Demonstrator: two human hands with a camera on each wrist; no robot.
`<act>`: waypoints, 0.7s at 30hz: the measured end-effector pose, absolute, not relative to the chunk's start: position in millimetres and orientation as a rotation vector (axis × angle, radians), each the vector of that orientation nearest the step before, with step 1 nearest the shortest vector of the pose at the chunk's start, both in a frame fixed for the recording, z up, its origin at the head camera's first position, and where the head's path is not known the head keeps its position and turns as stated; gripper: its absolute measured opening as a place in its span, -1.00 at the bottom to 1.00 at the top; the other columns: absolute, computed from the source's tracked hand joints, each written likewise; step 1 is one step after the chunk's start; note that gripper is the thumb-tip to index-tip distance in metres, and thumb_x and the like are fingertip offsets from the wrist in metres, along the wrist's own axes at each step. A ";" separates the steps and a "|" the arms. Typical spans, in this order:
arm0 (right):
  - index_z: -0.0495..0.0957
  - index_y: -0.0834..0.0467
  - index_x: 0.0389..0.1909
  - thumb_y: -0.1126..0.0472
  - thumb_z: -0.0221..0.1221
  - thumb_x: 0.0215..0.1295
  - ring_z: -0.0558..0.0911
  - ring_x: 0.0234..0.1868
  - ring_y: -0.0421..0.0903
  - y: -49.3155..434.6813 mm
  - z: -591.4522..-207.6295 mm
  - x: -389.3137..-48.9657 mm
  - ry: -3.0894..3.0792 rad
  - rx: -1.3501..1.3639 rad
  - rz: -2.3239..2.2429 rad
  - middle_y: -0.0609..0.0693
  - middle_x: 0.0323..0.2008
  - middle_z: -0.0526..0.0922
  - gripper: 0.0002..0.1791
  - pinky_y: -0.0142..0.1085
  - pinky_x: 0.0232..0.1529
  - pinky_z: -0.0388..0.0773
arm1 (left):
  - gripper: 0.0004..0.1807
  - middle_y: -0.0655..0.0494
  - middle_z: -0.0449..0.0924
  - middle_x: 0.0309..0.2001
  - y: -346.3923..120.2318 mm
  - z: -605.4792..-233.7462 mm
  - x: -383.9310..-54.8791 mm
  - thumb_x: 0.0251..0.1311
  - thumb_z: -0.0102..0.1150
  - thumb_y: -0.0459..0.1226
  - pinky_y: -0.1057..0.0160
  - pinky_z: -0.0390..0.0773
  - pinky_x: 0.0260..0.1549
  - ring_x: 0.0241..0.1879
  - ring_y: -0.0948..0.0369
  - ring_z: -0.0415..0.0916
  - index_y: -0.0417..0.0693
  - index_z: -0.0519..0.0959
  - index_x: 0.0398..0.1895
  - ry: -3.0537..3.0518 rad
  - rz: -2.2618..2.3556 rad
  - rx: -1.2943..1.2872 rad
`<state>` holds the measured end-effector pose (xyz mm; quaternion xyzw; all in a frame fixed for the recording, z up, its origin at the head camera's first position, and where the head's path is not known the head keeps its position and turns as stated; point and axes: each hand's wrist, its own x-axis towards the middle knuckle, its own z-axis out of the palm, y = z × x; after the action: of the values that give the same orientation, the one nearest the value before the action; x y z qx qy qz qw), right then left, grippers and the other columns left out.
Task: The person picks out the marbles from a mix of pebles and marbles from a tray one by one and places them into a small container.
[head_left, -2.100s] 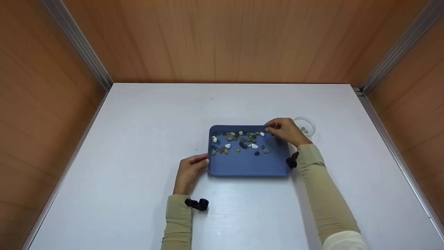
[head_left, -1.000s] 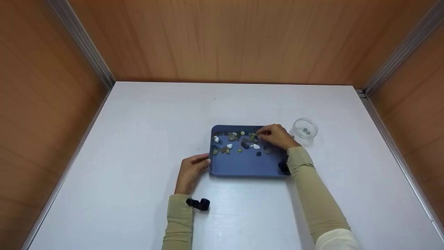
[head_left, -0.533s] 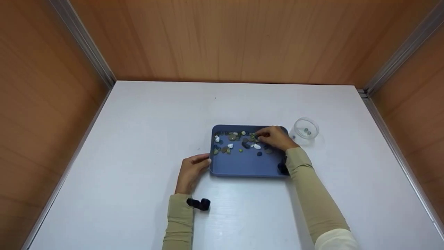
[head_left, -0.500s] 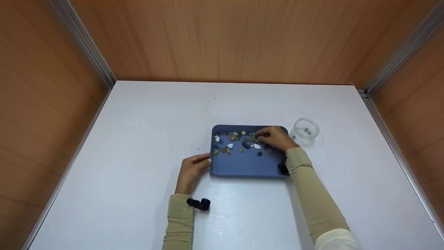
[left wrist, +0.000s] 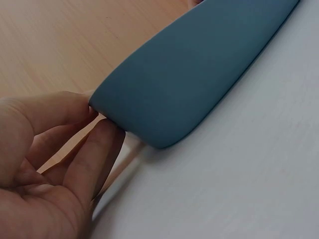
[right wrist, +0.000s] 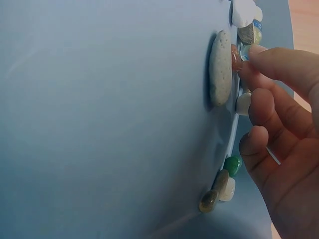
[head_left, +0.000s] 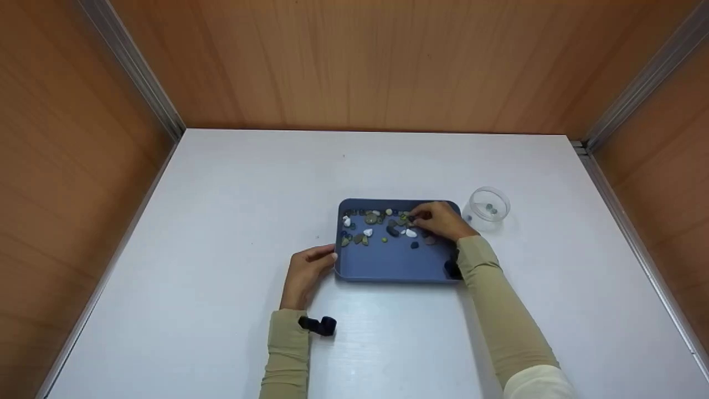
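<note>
A blue tray [head_left: 376, 269] lies on the white table, with several pebbles and glass beads mostly along its far side. At its left end, my left hand [head_left: 302, 276] holds the tray's edge. Thumb and fingers [left wrist: 102, 134] meet the tray corner [left wrist: 144, 109] in the left wrist view. My right hand [head_left: 443, 220] reaches into the far right of the tray, thumb and index fingertips together on a small pebble, largely hidden by them. In the right wrist view, the right hand [right wrist: 284, 109] is beside a long grey stone [right wrist: 220, 69] and a reddish-brown pebble [right wrist: 236, 57].
A clear round dish [head_left: 488, 205] with a few pale green beads stands just beyond the tray's right end. A small bluish bit [head_left: 469, 218] lies beside it. Wooden panels [head_left: 365, 66] enclose the back and sides of the white table [head_left: 266, 183].
My right hand has moved left from the tray's far right corner near the dish to the pebbles, then stayed there with slight finger shifts. My left hand keeps its place.
</note>
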<state>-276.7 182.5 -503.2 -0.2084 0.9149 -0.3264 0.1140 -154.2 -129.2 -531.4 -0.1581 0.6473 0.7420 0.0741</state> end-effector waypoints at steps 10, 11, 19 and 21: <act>0.64 0.27 -0.05 0.31 0.24 0.24 0.61 -0.31 -0.07 184.0 -506.4 -275.6 2.685 -0.594 -0.953 0.14 -0.30 0.69 -0.74 -0.20 -0.25 0.57 | -0.67 -0.10 0.65 -0.02 -129.3 -531.4 -154.8 0.07 0.35 -0.37 0.33 0.61 -0.08 -0.07 0.22 0.59 -0.20 0.67 -0.04 1.992 2.185 -0.486; 0.64 0.27 -0.05 0.31 0.24 0.24 0.61 -0.31 -0.07 184.0 -506.8 -275.6 2.685 -0.599 -0.954 0.14 -0.30 0.68 -0.73 -0.20 -0.25 0.57 | -0.67 -0.11 0.65 -0.02 -129.3 -531.4 -154.8 0.07 0.35 -0.37 0.33 0.61 -0.08 -0.07 0.22 0.58 -0.20 0.67 -0.04 1.993 2.185 -0.484; 0.64 0.28 -0.04 0.32 0.22 0.24 0.58 -0.33 -0.09 183.1 -507.1 -274.9 2.690 -0.581 -0.946 0.14 -0.30 0.67 -0.73 -0.24 -0.27 0.54 | -0.68 -0.11 0.65 -0.03 -129.8 -532.5 -155.5 0.08 0.33 -0.37 0.34 0.61 -0.11 -0.10 0.23 0.59 -0.21 0.66 -0.04 2.005 2.177 -0.484; 0.64 0.29 -0.05 0.33 0.22 0.24 0.56 -0.34 -0.09 182.3 -507.1 -274.7 2.697 -0.597 -0.935 0.15 -0.31 0.66 -0.74 -0.25 -0.29 0.52 | -0.68 -0.10 0.65 -0.04 -130.1 -532.7 -156.0 0.09 0.33 -0.37 0.36 0.61 -0.12 -0.11 0.23 0.59 -0.20 0.67 -0.04 2.008 2.171 -0.492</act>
<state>-274.7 182.3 -507.1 -0.2034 0.9190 -0.3186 0.1124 -156.0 -130.1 -532.7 -0.1635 0.6680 0.7224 0.0716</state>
